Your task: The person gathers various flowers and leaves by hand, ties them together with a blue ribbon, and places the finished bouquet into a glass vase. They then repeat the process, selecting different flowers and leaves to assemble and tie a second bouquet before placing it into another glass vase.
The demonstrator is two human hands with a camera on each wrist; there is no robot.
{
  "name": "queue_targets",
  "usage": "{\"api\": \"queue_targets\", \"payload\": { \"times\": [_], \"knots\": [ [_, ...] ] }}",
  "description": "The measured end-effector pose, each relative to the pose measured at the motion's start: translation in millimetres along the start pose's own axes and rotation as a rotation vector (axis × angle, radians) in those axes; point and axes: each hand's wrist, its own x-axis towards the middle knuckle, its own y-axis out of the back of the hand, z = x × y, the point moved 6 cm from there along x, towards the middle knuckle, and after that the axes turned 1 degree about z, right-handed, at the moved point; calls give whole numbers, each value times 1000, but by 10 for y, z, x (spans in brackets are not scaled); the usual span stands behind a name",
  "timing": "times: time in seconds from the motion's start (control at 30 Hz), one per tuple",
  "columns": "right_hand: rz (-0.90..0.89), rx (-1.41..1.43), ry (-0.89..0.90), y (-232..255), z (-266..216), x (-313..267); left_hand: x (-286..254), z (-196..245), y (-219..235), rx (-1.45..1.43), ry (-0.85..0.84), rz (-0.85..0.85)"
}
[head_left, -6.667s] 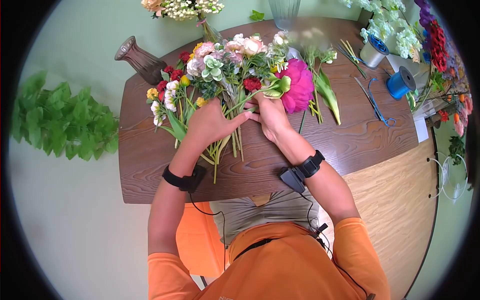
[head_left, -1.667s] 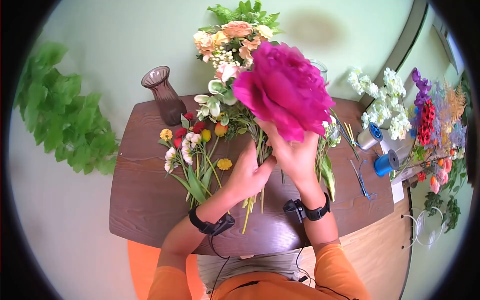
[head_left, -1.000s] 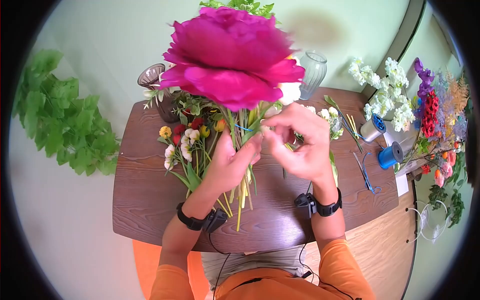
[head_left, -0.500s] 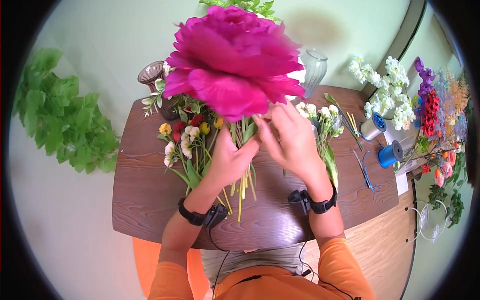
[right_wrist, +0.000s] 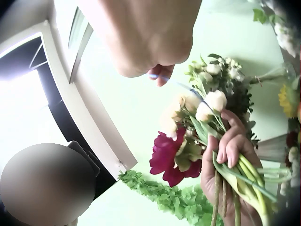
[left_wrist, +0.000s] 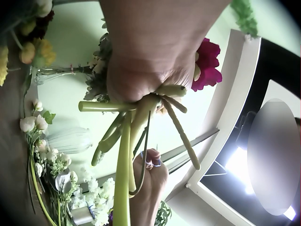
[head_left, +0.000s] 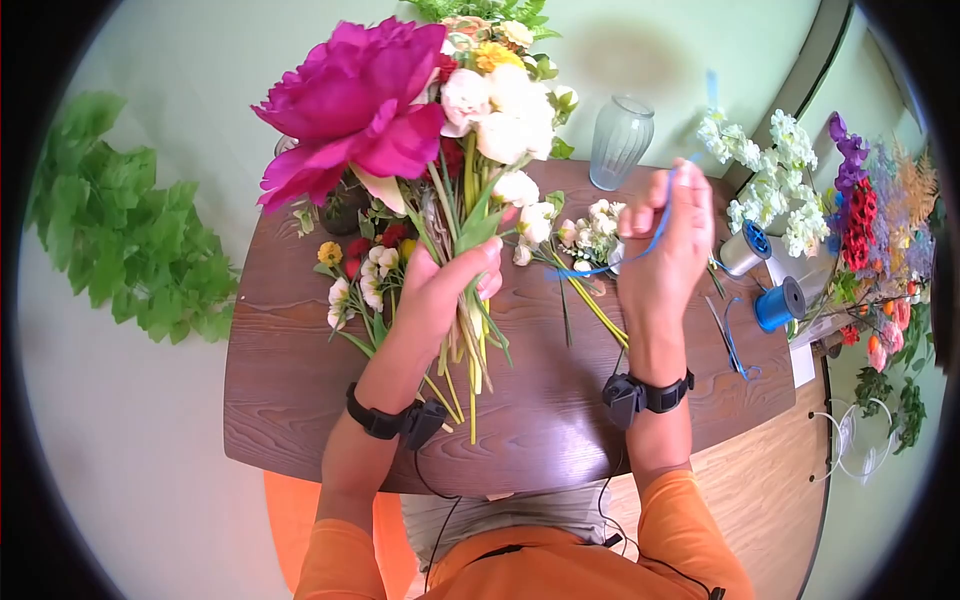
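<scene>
My left hand grips the stems of a mixed bouquet, held up over the table and leaning left. Its big magenta peony sits on the left, with white and pale pink blooms on the right. Green stems stick out below the fist in the left wrist view. Off to the right, my raised right hand pinches a thin blue ribbon between thumb and fingers. The ribbon curves down from the fingertips toward the bouquet and trails left. In the right wrist view the left hand's fingers curl round the stems.
Loose red, yellow and white flowers lie left on the wooden table. White-flowered sprigs lie right of the bouquet. A clear glass vase stands behind. White and blue ribbon spools stand at the right edge.
The bouquet, on the table at first, was lifted and has tilted left. My right hand has moved from the stems up and right with the blue ribbon, which was seen across the stems earlier.
</scene>
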Motion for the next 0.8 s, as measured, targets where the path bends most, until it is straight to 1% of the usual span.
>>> {"api": "queue_targets", "payload": {
  "times": [0.03,0.07,0.13,0.17,0.23,0.27,0.3,0.33,0.4,0.43,0.5,0.53,0.6,0.67,0.73,0.77,0.8],
  "knots": [
    [29,-15,68,19,-80,2,5,42,-17,-9,-25,20],
    [28,-15,68,63,-112,-17,6,53,10,-9,-27,21],
    [-70,-387,-8,149,-110,-119,0,48,70,-93,9,8],
    [-114,-507,-114,205,-18,-193,-3,63,76,-68,21,34],
    [-292,-736,-432,442,269,-412,-6,58,96,-64,4,24],
    [-429,-745,-449,525,436,-537,-7,55,108,-52,-12,16],
    [-497,-850,-508,720,644,-650,-13,52,111,-39,-21,-3],
    [-597,-999,-380,855,782,-728,-26,50,91,-40,-22,-6],
    [-759,-1425,50,665,655,-798,-64,42,32,-139,-20,-47],
    [-755,-1424,53,598,637,-788,-72,45,22,-136,-20,-51],
    [-571,-1250,261,337,394,-668,-85,47,-7,-158,-19,-74],
    [-566,-1250,264,216,345,-643,-85,38,-5,-156,-19,-79],
    [-440,-624,-260,73,389,-583,-76,52,-19,-150,-52,-127],
    [-419,-436,-293,-190,324,-538,-93,85,-64,-127,-46,-121],
    [-477,-428,-276,-322,437,-485,-116,112,-62,-133,-33,-78],
    [-524,-95,-392,-548,362,-524,-124,131,-58,-123,-48,-85],
    [-528,-88,-380,-595,344,-518,-128,158,-66,-114,-55,-92]
  ]
}}
